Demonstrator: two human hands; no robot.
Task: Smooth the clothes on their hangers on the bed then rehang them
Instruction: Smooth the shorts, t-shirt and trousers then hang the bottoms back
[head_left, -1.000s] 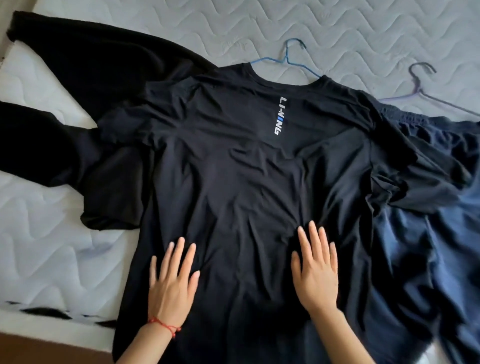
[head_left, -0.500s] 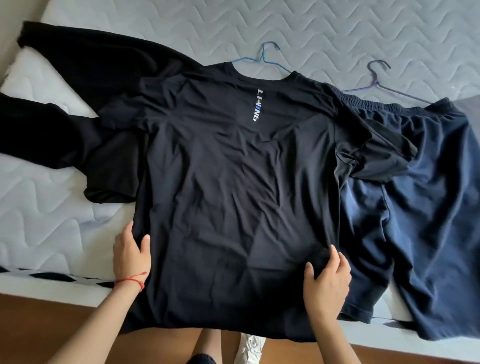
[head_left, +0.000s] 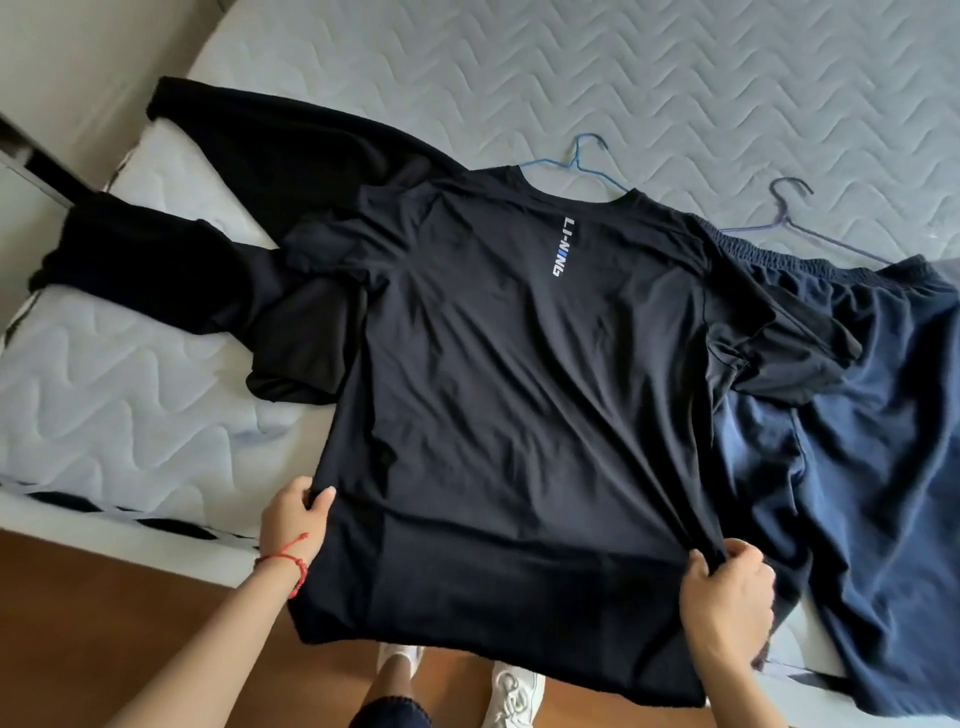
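At the far left, a black garment (head_left: 249, 208) of heavy matte cloth sprawls across the bed (head_left: 675, 78), its long limbs reaching toward the mattress edge; whether it is trousers or a long-sleeved top is hard to tell from this angle. The left hand (head_left: 293, 519), a red cord bracelet (head_left: 291, 558) on its wrist, has its grip closed on the left side seam of the black T-shirt (head_left: 519, 415), thumb on top and fingers curled under the fabric. The shirt lies flat in the middle of the bed on a thin blue wire hanger (head_left: 582, 161), whose hook pokes out past the collar. Its knit is smooth and faintly shiny, with shallow creases, and white and blue lettering runs down below the neck. The lower hem hangs over the bed's edge. The right hand (head_left: 727, 592) is clamped on the right side seam, bunching the cloth into tight folds. Further right lie navy shorts (head_left: 857, 441) with a gathered elastic waist, on a purple hanger (head_left: 784, 213). The mattress cover is pale grey with wavy quilting; below is a wooden floor (head_left: 78, 597), with white sneakers (head_left: 511, 688) visible.
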